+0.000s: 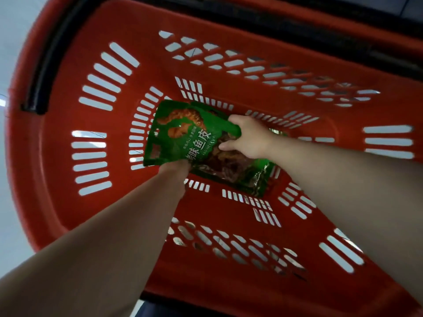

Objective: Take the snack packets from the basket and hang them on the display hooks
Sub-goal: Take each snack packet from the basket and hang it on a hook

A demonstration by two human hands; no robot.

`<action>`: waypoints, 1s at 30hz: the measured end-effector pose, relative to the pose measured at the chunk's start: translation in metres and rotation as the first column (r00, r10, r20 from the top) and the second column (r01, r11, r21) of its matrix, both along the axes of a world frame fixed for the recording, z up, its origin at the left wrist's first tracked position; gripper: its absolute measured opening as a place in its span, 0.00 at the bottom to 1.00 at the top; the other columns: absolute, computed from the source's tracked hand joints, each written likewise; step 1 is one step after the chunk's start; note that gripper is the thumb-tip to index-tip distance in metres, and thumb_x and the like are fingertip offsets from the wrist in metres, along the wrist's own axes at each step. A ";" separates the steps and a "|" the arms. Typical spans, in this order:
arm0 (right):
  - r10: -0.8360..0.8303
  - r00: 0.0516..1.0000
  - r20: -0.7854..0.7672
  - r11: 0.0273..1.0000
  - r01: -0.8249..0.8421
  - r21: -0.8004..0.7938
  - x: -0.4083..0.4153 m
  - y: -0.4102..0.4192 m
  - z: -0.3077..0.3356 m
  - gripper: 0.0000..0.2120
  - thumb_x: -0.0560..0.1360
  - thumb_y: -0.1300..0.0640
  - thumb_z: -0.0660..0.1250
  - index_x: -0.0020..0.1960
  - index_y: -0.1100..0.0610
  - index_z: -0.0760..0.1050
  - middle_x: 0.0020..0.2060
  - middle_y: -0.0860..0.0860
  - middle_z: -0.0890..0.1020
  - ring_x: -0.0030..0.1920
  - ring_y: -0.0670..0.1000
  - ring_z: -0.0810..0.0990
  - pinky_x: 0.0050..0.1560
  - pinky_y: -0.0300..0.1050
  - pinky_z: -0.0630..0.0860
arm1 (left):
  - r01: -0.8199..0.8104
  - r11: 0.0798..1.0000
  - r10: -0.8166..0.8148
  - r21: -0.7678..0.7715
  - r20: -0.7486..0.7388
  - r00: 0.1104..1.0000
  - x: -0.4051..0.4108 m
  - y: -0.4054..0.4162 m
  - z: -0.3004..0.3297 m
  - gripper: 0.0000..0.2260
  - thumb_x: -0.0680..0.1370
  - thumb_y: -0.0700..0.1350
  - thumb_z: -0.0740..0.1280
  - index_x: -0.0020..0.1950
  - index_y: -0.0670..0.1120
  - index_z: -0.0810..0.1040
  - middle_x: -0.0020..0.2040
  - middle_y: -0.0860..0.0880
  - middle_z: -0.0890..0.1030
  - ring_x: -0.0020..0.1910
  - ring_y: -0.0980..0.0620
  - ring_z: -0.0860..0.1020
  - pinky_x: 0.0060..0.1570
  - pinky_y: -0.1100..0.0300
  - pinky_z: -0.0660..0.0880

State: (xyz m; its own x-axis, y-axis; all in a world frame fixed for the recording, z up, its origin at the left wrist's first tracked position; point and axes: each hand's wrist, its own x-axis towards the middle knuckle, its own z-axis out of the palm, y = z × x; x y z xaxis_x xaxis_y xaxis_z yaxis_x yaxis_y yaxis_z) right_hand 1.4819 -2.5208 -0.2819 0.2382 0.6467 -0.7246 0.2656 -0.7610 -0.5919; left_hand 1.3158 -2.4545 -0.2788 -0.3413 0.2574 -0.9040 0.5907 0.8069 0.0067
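Two hands down in one red slotted plastic basket [96,65].
Left hand [175,170] and right hand [248,138], fingers clamped on one green foil snack packet [183,133].

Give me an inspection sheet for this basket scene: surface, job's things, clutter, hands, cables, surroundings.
Surface: red slotted basket, floor mostly bare.
Job's things: green snack packet on top, another packet under it; display hooks not in view.
Clutter: nothing seen.
Hands: left hand grips the green packet's near edge; right hand curls over the packets.
Cables: nothing seen.
Surroundings: black handle on the rim; pale floor outside.
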 end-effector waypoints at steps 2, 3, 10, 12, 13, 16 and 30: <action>-0.142 0.984 -0.108 0.990 0.144 0.008 0.005 -0.015 0.012 0.28 0.67 0.55 0.77 0.64 0.56 0.72 0.58 0.49 0.79 0.59 0.52 0.77 0.63 0.45 0.70 | 0.018 1.000 -0.019 0.019 0.053 0.998 -0.002 0.003 0.008 0.10 0.79 0.40 0.64 0.60 0.40 0.74 0.44 0.45 0.74 0.46 0.49 0.75 0.53 0.57 0.76; -0.215 0.966 -0.143 0.976 0.216 -0.010 0.007 -0.020 0.016 0.31 0.66 0.54 0.78 0.66 0.57 0.71 0.60 0.50 0.79 0.60 0.51 0.77 0.65 0.48 0.70 | 0.005 0.999 -0.009 0.038 0.112 0.994 -0.002 0.004 0.013 0.12 0.79 0.39 0.64 0.62 0.41 0.74 0.43 0.45 0.75 0.44 0.50 0.75 0.49 0.57 0.76; -0.487 0.838 -0.247 0.873 0.468 -0.136 0.024 -0.050 0.051 0.30 0.61 0.51 0.80 0.62 0.52 0.76 0.57 0.49 0.82 0.58 0.51 0.78 0.65 0.52 0.71 | -0.094 0.985 0.013 0.145 0.477 0.879 0.004 0.020 0.062 0.16 0.78 0.36 0.65 0.62 0.51 0.76 0.55 0.48 0.80 0.52 0.52 0.80 0.52 0.59 0.78; -0.474 0.853 -0.217 0.880 0.449 -0.157 0.025 -0.057 0.066 0.36 0.58 0.45 0.80 0.63 0.52 0.75 0.59 0.48 0.81 0.60 0.50 0.77 0.65 0.50 0.70 | 0.028 0.977 -0.134 0.212 0.505 0.853 0.002 0.027 0.080 0.12 0.77 0.39 0.67 0.59 0.50 0.78 0.58 0.46 0.80 0.55 0.50 0.79 0.53 0.58 0.77; -0.473 0.854 -0.218 0.880 0.446 -0.162 0.024 -0.060 0.077 0.41 0.54 0.40 0.80 0.63 0.51 0.75 0.59 0.48 0.81 0.61 0.50 0.77 0.65 0.50 0.70 | 0.117 0.963 -0.230 0.244 0.507 0.831 0.001 0.030 0.092 0.10 0.77 0.40 0.67 0.58 0.48 0.79 0.58 0.46 0.81 0.56 0.49 0.79 0.56 0.57 0.76; -0.503 0.814 -0.291 0.864 0.487 -0.132 0.022 -0.073 0.112 0.42 0.47 0.32 0.77 0.58 0.49 0.78 0.56 0.47 0.82 0.60 0.51 0.78 0.64 0.54 0.73 | 0.258 0.914 -0.394 0.314 0.528 0.752 0.003 0.037 0.129 0.08 0.77 0.43 0.68 0.54 0.45 0.81 0.54 0.46 0.83 0.57 0.46 0.80 0.60 0.50 0.74; -0.521 0.819 -0.241 0.804 0.565 0.185 0.076 -0.064 0.424 0.18 0.61 0.45 0.76 0.46 0.53 0.82 0.46 0.50 0.86 0.51 0.51 0.83 0.57 0.52 0.78 | 0.222 0.765 -0.626 0.605 0.616 0.477 0.063 0.070 0.431 0.06 0.75 0.43 0.69 0.48 0.41 0.83 0.42 0.43 0.86 0.38 0.46 0.84 0.41 0.54 0.82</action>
State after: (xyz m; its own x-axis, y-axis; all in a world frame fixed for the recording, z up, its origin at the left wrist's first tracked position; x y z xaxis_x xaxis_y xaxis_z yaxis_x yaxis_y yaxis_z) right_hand 1.5582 -2.5844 0.1422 0.4900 0.6042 -0.6284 -0.2702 -0.5800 -0.7685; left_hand 1.3793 -2.3847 0.1519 0.6629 0.5482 -0.5100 0.4552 0.2458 0.8558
